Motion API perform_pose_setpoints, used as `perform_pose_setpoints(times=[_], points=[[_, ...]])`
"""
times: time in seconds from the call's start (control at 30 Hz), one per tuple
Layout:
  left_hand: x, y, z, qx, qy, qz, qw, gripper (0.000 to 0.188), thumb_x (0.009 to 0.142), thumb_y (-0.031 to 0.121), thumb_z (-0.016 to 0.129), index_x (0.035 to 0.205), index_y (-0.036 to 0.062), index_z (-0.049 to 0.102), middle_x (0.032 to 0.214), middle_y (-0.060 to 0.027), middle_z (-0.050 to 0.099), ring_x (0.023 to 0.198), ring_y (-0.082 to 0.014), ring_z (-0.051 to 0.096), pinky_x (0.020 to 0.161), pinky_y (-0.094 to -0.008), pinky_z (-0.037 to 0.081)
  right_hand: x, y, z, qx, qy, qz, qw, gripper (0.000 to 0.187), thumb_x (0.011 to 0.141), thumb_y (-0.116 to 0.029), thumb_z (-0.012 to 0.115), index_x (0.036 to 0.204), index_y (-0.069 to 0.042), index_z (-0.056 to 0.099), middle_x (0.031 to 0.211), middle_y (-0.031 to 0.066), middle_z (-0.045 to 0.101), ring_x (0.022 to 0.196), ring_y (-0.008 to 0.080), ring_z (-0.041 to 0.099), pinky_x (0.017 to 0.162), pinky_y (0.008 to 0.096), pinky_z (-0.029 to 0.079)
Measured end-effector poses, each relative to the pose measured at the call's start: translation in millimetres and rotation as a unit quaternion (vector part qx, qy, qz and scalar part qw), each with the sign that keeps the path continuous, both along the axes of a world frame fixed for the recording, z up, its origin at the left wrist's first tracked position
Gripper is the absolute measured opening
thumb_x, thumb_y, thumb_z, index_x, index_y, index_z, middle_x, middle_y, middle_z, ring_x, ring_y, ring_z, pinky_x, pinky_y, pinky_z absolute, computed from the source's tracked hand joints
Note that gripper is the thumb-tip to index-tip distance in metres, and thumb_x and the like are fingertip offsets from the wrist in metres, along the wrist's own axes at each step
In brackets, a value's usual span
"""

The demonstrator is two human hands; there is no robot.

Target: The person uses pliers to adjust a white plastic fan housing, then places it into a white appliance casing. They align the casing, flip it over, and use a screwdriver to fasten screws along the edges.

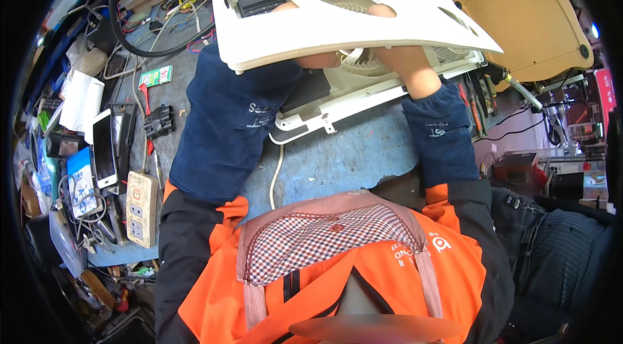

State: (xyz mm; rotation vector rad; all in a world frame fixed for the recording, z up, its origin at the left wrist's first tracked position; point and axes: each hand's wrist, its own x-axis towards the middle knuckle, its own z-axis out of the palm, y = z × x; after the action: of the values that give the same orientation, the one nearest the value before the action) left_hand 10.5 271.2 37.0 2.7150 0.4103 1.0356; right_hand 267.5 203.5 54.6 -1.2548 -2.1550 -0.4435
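Note:
A white plastic cover [337, 29] with a rectangular and an oval opening is held tilted above its white base [363, 91] on the blue-grey bench. Both my forearms reach under the cover. My left hand [286, 6], in a navy sleeve, shows only as a bit of skin at the edge of the rectangular opening. My right hand [383, 11] shows the same way at the rim of the oval opening. Both seem to grip the cover from below, and the rest of each hand is hidden. A white fan wheel [359, 61] sits in the base between my arms.
A white cord [278, 172] runs from the base toward me. On the left lie a cream power strip [141, 208], a white phone [104, 148], a black hose [120, 26] and cluttered parts. Hand tools [477, 100] lie at the right, beside a yellow wooden board [529, 16].

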Motion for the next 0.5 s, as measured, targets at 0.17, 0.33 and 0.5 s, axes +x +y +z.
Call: perform_pose_setpoints(times=[0.17,0.33,0.5], points=[[-3.9,-8.1,2.2,0.008,-0.043,-0.012,0.999,0.059,0.07,0.022,0.093,0.126,0.0101,0.077,0.118,-0.0127,0.078,0.109,-0.0296,0.075,0.099,-0.0399,0.06,-6.0,-0.1,-0.4,-0.034,0.017,0.047,0.998,0.025,0.081,-0.006,0.078,0.104,-0.007,0.068,0.105,0.0167,0.07,0.102,0.0377,0.068,0.091,0.0466,0.054],[4.7,-20.9,8.1,-0.005,-0.045,-0.014,0.999,0.059,0.071,0.022,0.093,0.126,0.0095,0.076,0.118,-0.0128,0.078,0.109,-0.0295,0.075,0.099,-0.0398,0.06,4.4,-6.6,0.1,-0.032,-0.051,0.001,0.998,0.015,0.085,0.002,0.067,0.099,-0.003,0.068,0.097,0.0152,0.067,0.097,0.0391,0.066,0.085,0.0423,0.053],[3.3,-22.9,6.8,-0.013,-0.041,-0.008,0.999,0.059,0.071,0.021,0.093,0.127,0.0088,0.076,0.118,-0.0129,0.078,0.11,-0.0295,0.075,0.099,-0.0398,0.059,-14.6,-10.2,12.5,-0.018,-0.085,0.015,0.996,0.01,0.083,0.002,0.067,0.09,-0.004,0.062,0.09,0.0134,0.06,0.091,0.0362,0.062,0.08,0.0409,0.051]])
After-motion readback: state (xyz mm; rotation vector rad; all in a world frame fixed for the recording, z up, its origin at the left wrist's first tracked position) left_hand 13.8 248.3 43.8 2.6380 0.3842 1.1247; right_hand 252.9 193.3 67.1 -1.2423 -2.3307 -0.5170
